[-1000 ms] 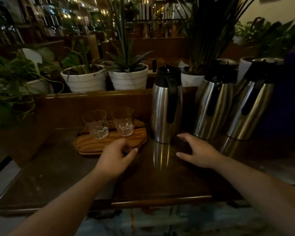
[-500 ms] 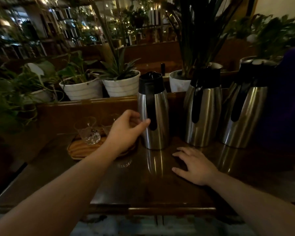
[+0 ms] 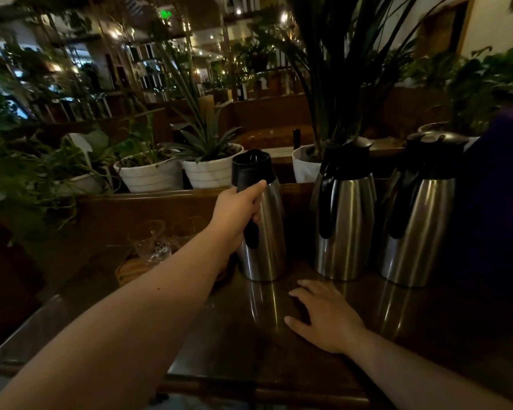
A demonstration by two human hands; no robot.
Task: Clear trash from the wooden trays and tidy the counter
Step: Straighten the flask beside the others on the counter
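My left hand [image 3: 236, 216] is closed around the black handle of the leftmost steel thermos jug [image 3: 264, 232], which stands upright on the dark wooden counter [image 3: 249, 344]. My right hand [image 3: 326, 316] lies flat on the counter in front of the jugs, fingers spread, holding nothing. Left of the held jug a wooden tray [image 3: 128, 270] carries a clear glass [image 3: 150, 241]; a second glass [image 3: 190, 229] is mostly hidden behind my left forearm. No trash is visible on the tray.
Two more steel jugs [image 3: 345, 214] [image 3: 421, 214] stand to the right in a row. Behind a wooden ledge [image 3: 148, 196] sit white plant pots [image 3: 151, 174] [image 3: 211, 170]. A dark purple object [image 3: 501, 187] fills the right edge. The counter's front edge [image 3: 264, 389] is near me.
My left hand rose from the tray, passed the glasses and closed on the leftmost jug's handle. My right hand settled flat on the counter. The view shifted left and up.
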